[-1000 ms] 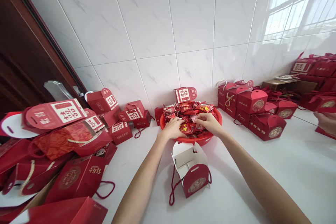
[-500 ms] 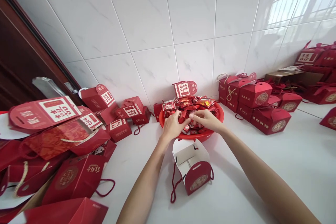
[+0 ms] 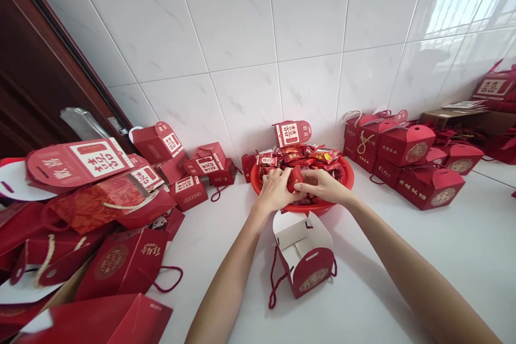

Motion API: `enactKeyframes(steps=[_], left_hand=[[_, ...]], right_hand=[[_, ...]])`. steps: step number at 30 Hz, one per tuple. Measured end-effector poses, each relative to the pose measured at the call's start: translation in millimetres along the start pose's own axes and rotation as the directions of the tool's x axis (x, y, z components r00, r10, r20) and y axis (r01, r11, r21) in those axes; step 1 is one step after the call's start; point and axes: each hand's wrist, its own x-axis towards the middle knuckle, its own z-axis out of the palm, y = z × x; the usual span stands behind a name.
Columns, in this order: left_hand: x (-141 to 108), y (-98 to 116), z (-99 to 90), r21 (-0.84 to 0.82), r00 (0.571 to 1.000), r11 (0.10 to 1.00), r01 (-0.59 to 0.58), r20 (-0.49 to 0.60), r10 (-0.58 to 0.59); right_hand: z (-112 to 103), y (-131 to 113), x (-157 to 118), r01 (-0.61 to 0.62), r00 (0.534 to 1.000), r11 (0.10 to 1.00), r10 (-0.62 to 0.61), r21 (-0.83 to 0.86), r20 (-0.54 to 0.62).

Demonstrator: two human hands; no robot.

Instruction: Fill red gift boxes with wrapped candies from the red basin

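A round red plastic basket (image 3: pixel 347 177) near the wall is heaped with red wrapped sweets (image 3: pixel 324 155). Over its front part, my left hand (image 3: pixel 276 188) is closed on a red packet (image 3: pixel 295 177). My right hand (image 3: pixel 320 185) touches the same packet from the other side, its fingers curled over the sweets; what lies under them is hidden. In front of the basket stands an open red box (image 3: pixel 310 274) with a white inside and dark red cord loops at its sides. No contents show in it.
Many red gift boxes (image 3: pixel 121 263) are piled at the left. Closed boxes (image 3: pixel 429 188) are stacked at the right, with a cardboard box (image 3: pixel 447 117) behind them. One small box (image 3: pixel 291 133) stands behind the basket, against the tiled wall (image 3: pixel 306 16).
The view has shifted, so things sit slightly further right. Between my hands a red packet now shows more clearly. Both hands remain over the basket.
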Motion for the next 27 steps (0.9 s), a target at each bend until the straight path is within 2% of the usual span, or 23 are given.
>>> enactKeyframes(steps=[3, 7, 10, 13, 15, 18, 20, 23, 25, 27], left_hand=[[0.3, -1.8, 1.8, -0.055, 1.0, 0.998, -0.001, -0.013, 0.0], [0.4, -8.2, 3.7, -0.251, 0.996, 0.968, -0.026, -0.084, 0.005], [0.2, -13.1, 4.0, -0.501, 0.993, 0.863, -0.068, -0.117, 0.011], [0.3, -16.1, 4.6, -0.653, 0.986, 0.741, -0.16, -0.133, 0.096], [0.8, -17.0, 5.5, -0.662, 0.98, 0.723, -0.197, -0.134, 0.144], [1.6, -17.0, 6.8, -0.63, 0.98, 0.751, -0.197, -0.119, 0.158], [2.3, -16.3, 7.3, -0.628, 0.982, 0.755, -0.191, -0.116, 0.152], [4.6, -16.1, 7.9, -0.648, 0.983, 0.742, -0.172, -0.157, 0.09], [7.3, -17.2, 8.8, -0.654, 0.974, 0.746, -0.126, -0.223, -0.032], [9.7, -19.1, 9.8, -0.659, 0.943, 0.75, -0.052, -0.28, -0.18]], right_hand=[[-0.4, -0.8, -0.9, -0.031, 0.999, 0.998, 0.034, 0.061, -0.042], [-3.4, -1.5, -1.5, -0.075, 0.969, 0.983, 0.112, 0.168, -0.221], [-6.5, 0.4, -0.8, -0.085, 0.939, 0.963, 0.164, 0.258, -0.303], [-8.5, 2.2, -0.2, -0.049, 0.917, 0.943, 0.174, 0.331, -0.358], [-8.7, 1.8, -0.6, -0.025, 0.926, 0.941, 0.148, 0.337, -0.346], [-7.5, -0.5, -2.0, -0.034, 0.968, 0.953, 0.106, 0.3, -0.226], [-6.4, -1.6, -2.3, -0.065, 0.975, 0.958, 0.12, 0.28, -0.187], [-6.0, -0.6, -0.9, -0.065, 0.948, 0.936, 0.166, 0.346, -0.27], [-7.2, 2.5, 1.3, -0.012, 0.903, 0.884, 0.21, 0.466, -0.374], [-9.4, 7.0, 4.1, 0.026, 0.84, 0.816, 0.296, 0.578, -0.455]])
